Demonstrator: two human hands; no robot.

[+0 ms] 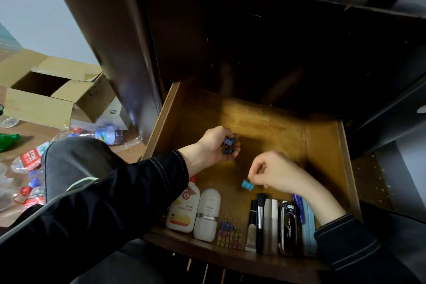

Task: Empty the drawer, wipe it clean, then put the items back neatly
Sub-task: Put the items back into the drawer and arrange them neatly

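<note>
Head view: right hand (274, 172) is pinching a blue binder clip (247, 184) over the drawer (322, 145) floor, while left hand (216, 145) is cupping spare clips (229, 143). Clip row (229, 234) is lying frontward, nearer the right hand.

Drawer (322, 145) smooth wood; carton (39, 108) matt cardboard; case (287, 228) glossy.

A wooden drawer (272, 127) is seen pulled open. Along its front edge a row is laid on the bottom: a yellow-and-white bottle (183, 210), a white bottle (207, 214) just beside it, a cluster of binder clips (229, 235), a makeup brush (260, 214) among slim tubes (270, 223), a glossy black case (288, 228) and a blue pen (298, 207). On the floor (30, 129) to the left, an open cardboard box (39, 104) and plastic bottles (106, 135) are scattered.
</note>
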